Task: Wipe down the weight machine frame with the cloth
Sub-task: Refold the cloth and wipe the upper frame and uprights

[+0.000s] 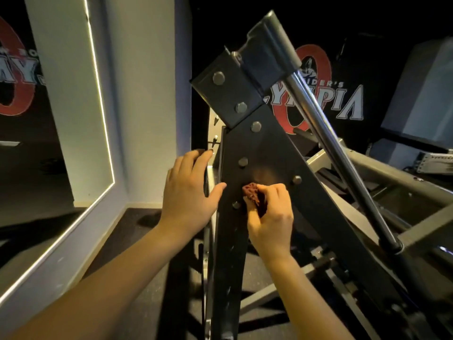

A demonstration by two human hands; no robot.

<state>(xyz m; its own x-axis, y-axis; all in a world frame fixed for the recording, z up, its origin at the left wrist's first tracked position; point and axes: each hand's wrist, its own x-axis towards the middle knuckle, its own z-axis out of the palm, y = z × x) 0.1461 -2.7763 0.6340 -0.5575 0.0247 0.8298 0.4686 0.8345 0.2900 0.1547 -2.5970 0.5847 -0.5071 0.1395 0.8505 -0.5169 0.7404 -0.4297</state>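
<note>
A: On the black face of the weight machine frame (267,148), near its left edge: dark red cloth (252,193), bunched small, pinched in the curled fingers of the right hand (269,217) and pressed to the metal.
B: And the left hand (188,190)?
A: Spread, fingers straight, laid over the frame's left edge, thumb just onto the black face, holding nothing.
B: Likely trouble from here?
A: Snagging on the bolt heads (297,179) around the cloth; such a small wad, easily dragged out of the pinch, or knuckles scraped on steel. Probably streaks missed too, with so little fabric in contact.
B: Anything else?
A: Left fingertips (207,153) past the edge, near the pale upright (212,171) behind: a possible nip with any shifting of the machine.
</note>
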